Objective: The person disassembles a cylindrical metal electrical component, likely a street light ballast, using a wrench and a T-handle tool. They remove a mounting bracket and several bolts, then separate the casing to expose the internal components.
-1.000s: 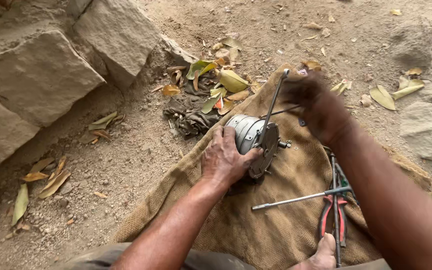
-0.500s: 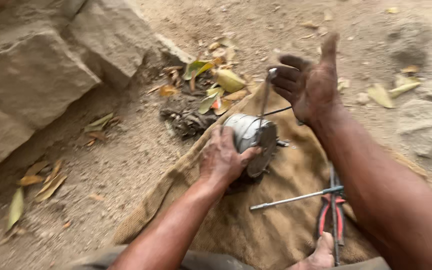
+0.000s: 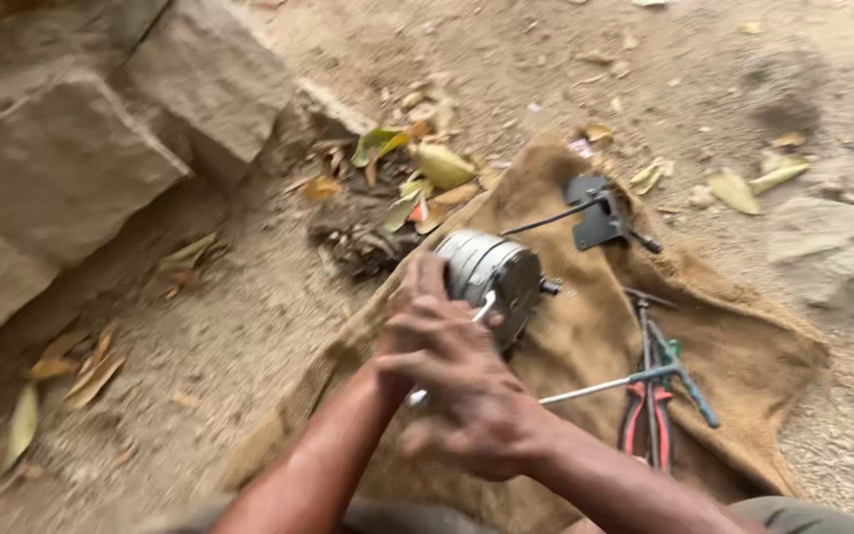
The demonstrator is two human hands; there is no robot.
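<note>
Motor [image 3: 491, 277], small silver round one, sits near the top middle of the burlap sack [image 3: 585, 346] spread on the dirt. Left hand [image 3: 417, 307] is pressed against its near side, and right hand [image 3: 467, 396] lies over the left, fingers curled around a thin metal tool [image 3: 481, 309], though it's kinda blurry. A black bracket [image 3: 600, 213] lies at the sack's far edge; red-handled pliers [image 3: 649, 425] and a T-shaped wrench [image 3: 644, 376] sit toward the right edge.
</note>
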